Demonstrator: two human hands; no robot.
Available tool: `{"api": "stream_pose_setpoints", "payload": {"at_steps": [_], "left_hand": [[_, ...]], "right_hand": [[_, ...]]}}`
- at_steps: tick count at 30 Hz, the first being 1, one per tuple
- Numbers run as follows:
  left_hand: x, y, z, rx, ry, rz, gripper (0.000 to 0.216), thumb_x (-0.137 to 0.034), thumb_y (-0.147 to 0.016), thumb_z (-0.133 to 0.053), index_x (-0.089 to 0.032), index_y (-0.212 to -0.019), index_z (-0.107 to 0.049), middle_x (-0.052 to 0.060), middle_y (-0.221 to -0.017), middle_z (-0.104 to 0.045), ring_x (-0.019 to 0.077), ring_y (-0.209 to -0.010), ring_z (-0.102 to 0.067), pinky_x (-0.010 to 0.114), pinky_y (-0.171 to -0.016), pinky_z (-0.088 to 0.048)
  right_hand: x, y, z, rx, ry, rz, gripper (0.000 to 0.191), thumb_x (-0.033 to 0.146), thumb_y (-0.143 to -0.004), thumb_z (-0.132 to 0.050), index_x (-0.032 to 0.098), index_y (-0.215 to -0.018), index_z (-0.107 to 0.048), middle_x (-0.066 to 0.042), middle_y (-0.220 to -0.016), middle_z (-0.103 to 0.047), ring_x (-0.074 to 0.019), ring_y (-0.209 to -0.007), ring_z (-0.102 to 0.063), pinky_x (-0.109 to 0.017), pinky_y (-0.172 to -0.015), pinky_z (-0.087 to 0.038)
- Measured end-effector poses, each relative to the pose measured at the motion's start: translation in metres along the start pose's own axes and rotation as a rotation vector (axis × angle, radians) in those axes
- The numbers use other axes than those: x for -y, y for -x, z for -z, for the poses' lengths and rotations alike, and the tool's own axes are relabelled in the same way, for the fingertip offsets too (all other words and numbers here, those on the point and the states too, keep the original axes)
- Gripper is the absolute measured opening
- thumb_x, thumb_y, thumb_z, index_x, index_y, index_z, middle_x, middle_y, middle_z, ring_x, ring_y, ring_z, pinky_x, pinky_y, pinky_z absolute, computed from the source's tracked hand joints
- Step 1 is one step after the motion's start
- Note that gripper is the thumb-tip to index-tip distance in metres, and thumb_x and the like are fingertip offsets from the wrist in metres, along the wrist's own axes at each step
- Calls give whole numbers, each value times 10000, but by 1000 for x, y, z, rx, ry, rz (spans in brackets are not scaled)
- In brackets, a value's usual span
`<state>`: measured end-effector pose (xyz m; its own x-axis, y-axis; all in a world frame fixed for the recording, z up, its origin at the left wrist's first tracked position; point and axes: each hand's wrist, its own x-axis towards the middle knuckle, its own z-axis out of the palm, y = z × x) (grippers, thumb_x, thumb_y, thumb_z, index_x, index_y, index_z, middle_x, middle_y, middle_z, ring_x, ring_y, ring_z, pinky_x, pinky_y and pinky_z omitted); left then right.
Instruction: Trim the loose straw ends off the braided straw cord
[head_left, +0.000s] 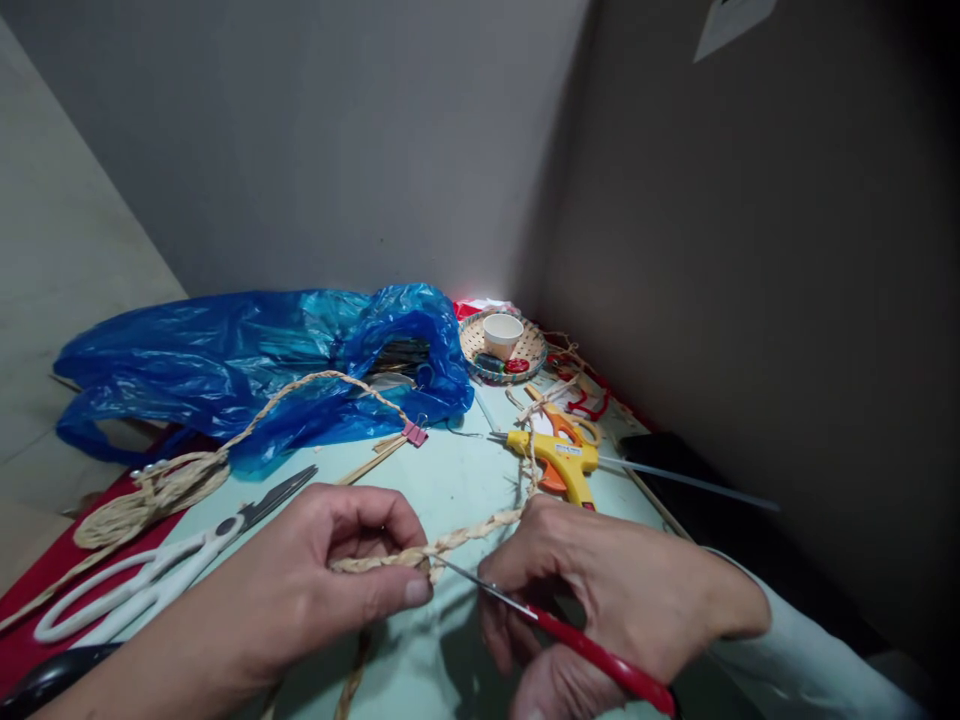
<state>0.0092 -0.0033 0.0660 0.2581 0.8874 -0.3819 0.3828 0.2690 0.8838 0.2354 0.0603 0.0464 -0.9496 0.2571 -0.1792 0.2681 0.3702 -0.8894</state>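
Low in the middle, my left hand (322, 570) pinches a pale braided straw cord (457, 537) between thumb and fingers. The cord runs right, passes behind my right hand (600, 590) and rises towards the glue gun. My right hand is closed around a slim tool with a red handle (592, 652) and a thin metal shaft; its exact kind cannot be made out. The tool's tip meets the braid beside my left thumb. Beyond my left wrist lie white-handled scissors (172, 570). More braid (150, 500) lies coiled at the left, its strand reaching a pink binder clip (415, 433).
A blue plastic bag (225, 350) fills the back left. A yellow glue gun (562, 455) with a long glue stick lies right of centre, over orange-handled scissors (566, 425). Behind stands a woven tray (536, 355) holding a white cup (502, 335). Walls close off the back and right.
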Motion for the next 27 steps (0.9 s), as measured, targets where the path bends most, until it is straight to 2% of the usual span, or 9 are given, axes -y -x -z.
{"api": "stream_pose_setpoints", "payload": {"at_steps": [8, 14, 17, 23, 27], "left_hand": [[-5, -1, 0, -24, -153, -5, 189, -347, -720, -671, -212, -647, -561, -86, -574, -423, 114, -550, -340, 235, -493, -257], [-8, 0, -3, -69, -275, -14, 116, -286, -681, -656, -218, -640, -571, -77, -606, -500, 131, -596, -436, 233, -551, -335], [-10, 2, -3, -51, -341, -18, 123, -269, -687, -652, -219, -617, -563, -85, -571, -458, 119, -561, -394, 232, -528, -307], [-14, 1, -1, 26, -326, 26, 135, -277, -710, -670, -221, -640, -568, -100, -550, -401, 105, -529, -320, 239, -487, -240], [-16, 3, 1, 43, -354, 26, 149, -270, -714, -683, -223, -631, -568, -103, -547, -371, 105, -537, -310, 237, -491, -245]], "right_hand": [[1, 2, -1, 0, -25, 13, 382, 499, -719, -778, 148, -793, -648, 50, -614, -551, -60, -531, -469, -148, -486, -359], [6, 2, -1, 20, 72, -12, 361, 488, -734, -767, 155, -818, -655, 34, -657, -602, -64, -539, -482, -155, -488, -348], [7, 1, -2, 36, 117, -11, 340, 467, -733, -775, 160, -810, -651, 37, -660, -602, -61, -541, -482, -150, -473, -326], [6, 1, -5, -3, 153, 11, 416, 449, -759, -764, 172, -633, -482, 85, -547, -439, -37, -497, -360, -132, -442, -259], [6, 1, -5, -11, 190, 48, 460, 433, -790, -748, 175, -613, -411, 88, -540, -385, -39, -489, -308, -135, -440, -240]]}}
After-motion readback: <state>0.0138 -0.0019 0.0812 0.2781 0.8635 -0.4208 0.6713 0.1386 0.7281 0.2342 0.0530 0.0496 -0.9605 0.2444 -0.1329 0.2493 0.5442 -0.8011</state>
